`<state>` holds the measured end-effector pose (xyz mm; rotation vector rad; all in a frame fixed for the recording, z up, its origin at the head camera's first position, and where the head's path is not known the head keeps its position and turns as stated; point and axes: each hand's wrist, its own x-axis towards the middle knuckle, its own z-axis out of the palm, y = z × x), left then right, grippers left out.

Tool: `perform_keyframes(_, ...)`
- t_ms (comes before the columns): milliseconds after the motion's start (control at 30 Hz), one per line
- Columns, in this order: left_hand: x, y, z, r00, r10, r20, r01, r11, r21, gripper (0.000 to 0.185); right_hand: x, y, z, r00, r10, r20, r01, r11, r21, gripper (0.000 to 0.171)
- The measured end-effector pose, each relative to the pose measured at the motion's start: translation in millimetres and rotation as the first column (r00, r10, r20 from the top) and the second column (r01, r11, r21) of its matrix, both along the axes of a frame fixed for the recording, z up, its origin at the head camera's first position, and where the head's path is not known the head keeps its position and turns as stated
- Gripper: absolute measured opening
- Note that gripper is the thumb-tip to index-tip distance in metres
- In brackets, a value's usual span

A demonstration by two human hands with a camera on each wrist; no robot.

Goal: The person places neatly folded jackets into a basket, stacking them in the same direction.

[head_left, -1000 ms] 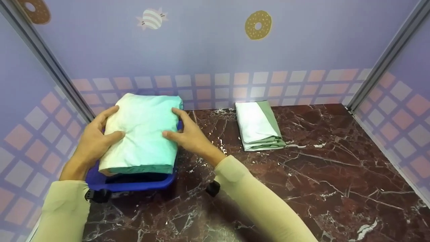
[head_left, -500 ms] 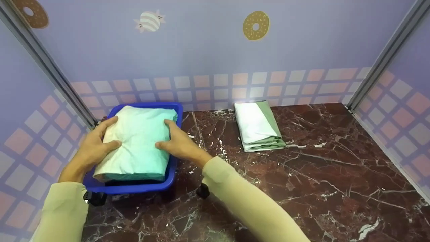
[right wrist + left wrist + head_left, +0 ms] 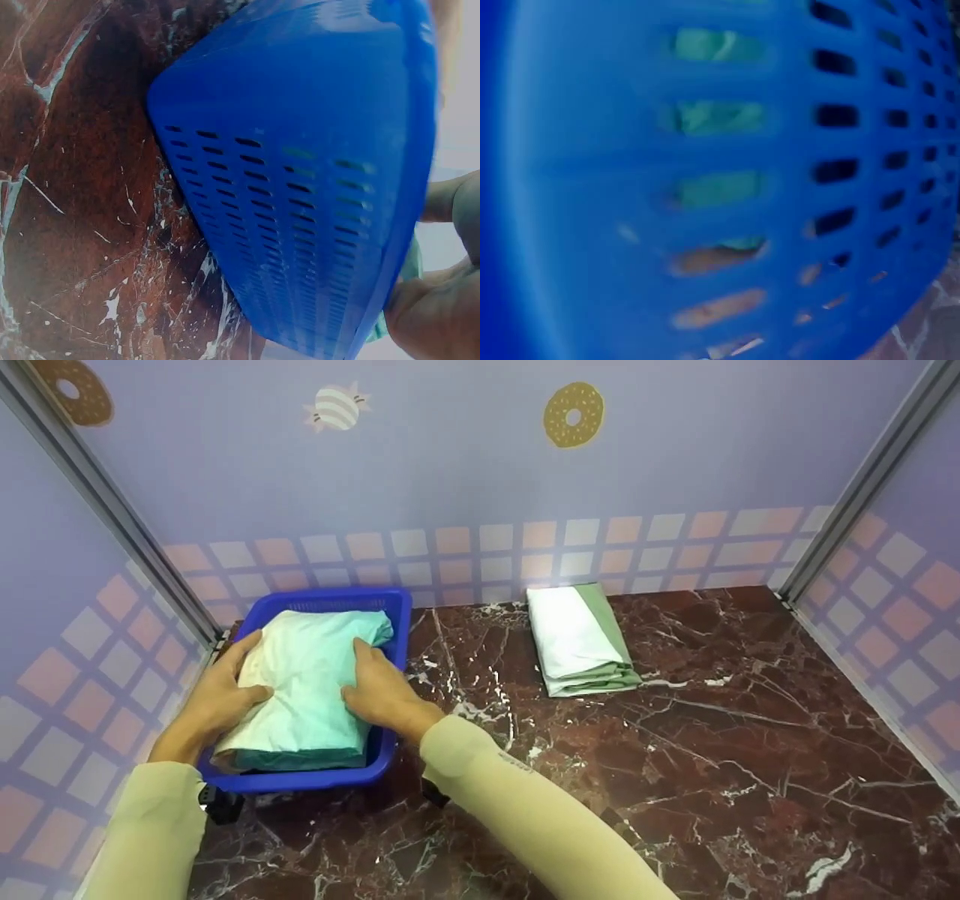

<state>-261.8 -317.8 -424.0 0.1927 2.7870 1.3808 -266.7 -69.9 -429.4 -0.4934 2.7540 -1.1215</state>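
Note:
A thick folded cloth [image 3: 304, 682], cream on its left and turquoise on its right, lies inside a blue plastic basket [image 3: 315, 781] in the head view. My left hand [image 3: 217, 690] grips its left side, thumb on top. On the opposite side my right hand [image 3: 382, 690] holds it with thumb and fingers spread along the edge. Slotted basket wall [image 3: 592, 225] fills the left wrist view, turquoise cloth showing through the slots. In the right wrist view, right-hand fingers [image 3: 435, 315] reach over the basket's rim. The cloth hides most of the basket's floor.
A smaller folded white-and-green cloth [image 3: 574, 641] lies near the back wall, right of the basket. The dark red marbled tabletop [image 3: 712, 757] extends to the right. Patterned panels [image 3: 465, 472] enclose the back and both sides.
Both hands have lowered the folded cloth into the basket and toward its near end. The basket's far rim, hidden before, now shows. The white-and-green cloth has stayed put.

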Motion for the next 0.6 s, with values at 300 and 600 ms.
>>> perform_keyframes(300,-4.4,3.2,-9.8,0.998,0.047,0.033,-0.044,0.996,-0.084,0.097,4.3,-8.3,-5.3,0.981,0.086,-0.174,-0.033,0.959,0.283,0.049)
perform_keyframes(600,0.6,1.6,-13.3,0.995,0.029,0.092,-0.011,0.981,-0.195,0.098,17.8,-7.9,-3.6,0.944,0.224,-0.243,-0.098,0.893,0.440,0.028)
